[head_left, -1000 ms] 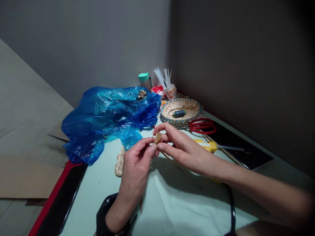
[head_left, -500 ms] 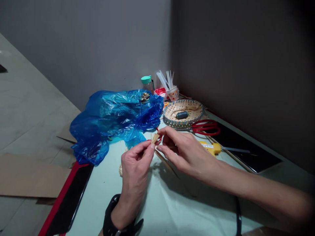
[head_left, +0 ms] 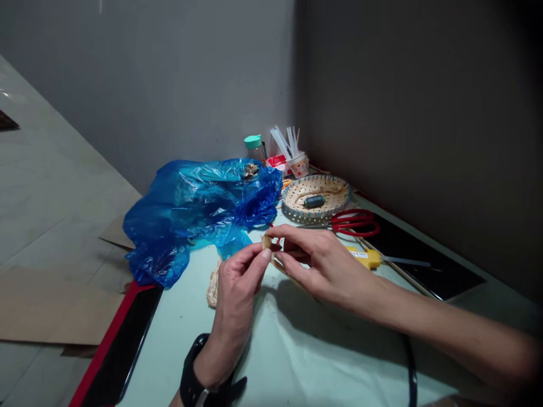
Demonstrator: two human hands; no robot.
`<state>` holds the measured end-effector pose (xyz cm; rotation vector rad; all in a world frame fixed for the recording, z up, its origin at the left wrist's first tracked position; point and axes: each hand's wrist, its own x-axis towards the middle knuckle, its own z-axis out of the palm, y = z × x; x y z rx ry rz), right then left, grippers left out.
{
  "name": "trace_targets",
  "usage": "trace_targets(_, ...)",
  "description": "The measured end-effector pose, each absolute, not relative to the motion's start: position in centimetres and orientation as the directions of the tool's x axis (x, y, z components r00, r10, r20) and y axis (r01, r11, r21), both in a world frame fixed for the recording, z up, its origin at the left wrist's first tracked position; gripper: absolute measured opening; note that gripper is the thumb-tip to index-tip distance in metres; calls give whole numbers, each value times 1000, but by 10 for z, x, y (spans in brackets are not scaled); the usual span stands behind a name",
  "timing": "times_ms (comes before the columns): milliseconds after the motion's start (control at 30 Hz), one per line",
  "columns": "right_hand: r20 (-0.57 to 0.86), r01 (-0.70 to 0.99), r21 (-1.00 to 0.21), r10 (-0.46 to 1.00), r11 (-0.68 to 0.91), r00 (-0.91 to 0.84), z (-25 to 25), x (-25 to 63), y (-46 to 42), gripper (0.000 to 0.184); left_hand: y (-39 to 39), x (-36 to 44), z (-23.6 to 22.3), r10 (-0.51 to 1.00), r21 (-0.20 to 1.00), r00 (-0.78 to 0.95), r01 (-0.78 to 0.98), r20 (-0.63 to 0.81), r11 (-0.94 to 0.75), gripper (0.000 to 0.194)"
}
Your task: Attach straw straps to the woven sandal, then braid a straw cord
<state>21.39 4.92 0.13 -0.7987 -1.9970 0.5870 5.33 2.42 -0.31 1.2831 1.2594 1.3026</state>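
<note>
Between my two hands is a small tan piece of dried plant fibre, folded or bundled at its top. My left hand pinches it from below between thumb and forefinger. My right hand is closed at its right side, its forefinger on the upper edge and its thumb by a thin strip of the same fibre that trails down and right. The curled fingers hide part of the strip. Beside my left wrist lies a pale braided fibre piece, partly covered by the hand.
A crumpled blue plastic bag lies at the back left. Behind my right hand are a woven basket holding a dark thread spool, red-handled scissors and a yellow glue gun. A cup of glue sticks and a teal-lidded jar stand by the wall.
My right forefinger has moved left over the top of the fibre, which now looks shorter and folded down. The trailing strip has swung closer under my right hand. More of the braided piece shows.
</note>
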Motion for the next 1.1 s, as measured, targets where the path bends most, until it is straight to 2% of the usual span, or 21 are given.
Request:
trace_targets(167, 508, 322, -683, 744, 655, -434, 3, 216, 47, 26, 23, 49, -6, 991, 989, -18, 72, 132, -131, 24)
trace_targets(333, 440, 372, -698, 776, 612, -451, 5, 215, 47, 9, 25, 53, -6, 989, 989, -34, 12, 145, -145, 20)
trace_targets(400, 426, 361, -718, 785, 596, -450, 6, 214, 46, 7, 24, 54, -5, 989, 990, -51, -16, 140, -141, 20)
trace_targets(533, 422, 336, -738, 789, 585, -447, 9, 212, 41, 7, 22, 55, -3, 990, 992, -76, -8, 122, -122, 19)
trace_targets(767, 475, 339, -677, 740, 653, -477, 9, 215, 41, 10, 18, 58, -2, 997, 991, -52, -112, 65, -71, 17)
trace_targets(867, 498, 351, -646, 722, 678, -480, 8, 215, 43, 11, 16, 59, 0, 994, 993, -65, -72, 90, -95, 18)
trace_targets(1033, 516, 327, -647, 711, 689, -478, 8, 214, 43, 10, 13, 58, 0, 977, 977, -100, 116, 189, -177, 18)
trace_targets(1100, 505, 323, -665, 724, 673, -470, 10, 215, 44, 9, 15, 57, -2, 976, 977, -102, 112, 192, -181, 19)
